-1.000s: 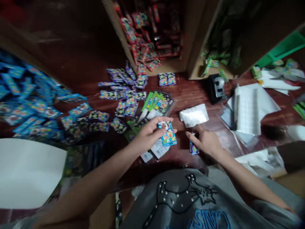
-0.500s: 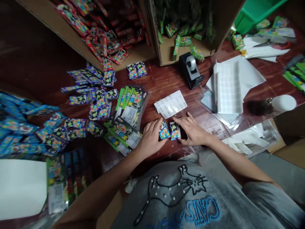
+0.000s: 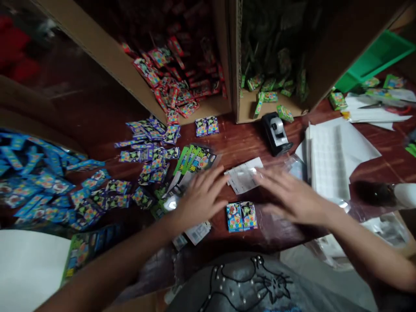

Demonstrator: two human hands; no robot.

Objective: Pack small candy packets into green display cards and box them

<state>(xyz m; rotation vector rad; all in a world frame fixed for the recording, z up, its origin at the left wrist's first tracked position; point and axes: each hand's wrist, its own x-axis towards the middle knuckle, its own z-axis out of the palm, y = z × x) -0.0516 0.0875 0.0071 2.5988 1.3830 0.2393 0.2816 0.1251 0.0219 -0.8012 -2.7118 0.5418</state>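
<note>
Two small packets, one blue (image 3: 234,216) and one purple (image 3: 248,215), lie side by side on the dark wooden table (image 3: 240,138), close to my body. My left hand (image 3: 199,198) hovers just left of them with fingers spread, over a stack of green-and-black packs (image 3: 194,160). My right hand (image 3: 289,197) is stretched out flat to the right of the pair, motion-blurred, its fingertips near a small sheet of white labels (image 3: 243,178). Neither hand holds anything.
Heaps of blue packets (image 3: 39,186) and purple packets (image 3: 146,143) cover the left. Two cardboard boxes at the back hold red packets (image 3: 182,82) and green packets (image 3: 269,91). A black tape dispenser (image 3: 276,132), white label sheets (image 3: 331,160) and a green bin (image 3: 373,60) stand right.
Both hands set the two packets down side by side, then let go and lifted away. Fingers are now spread and moving up the table.
</note>
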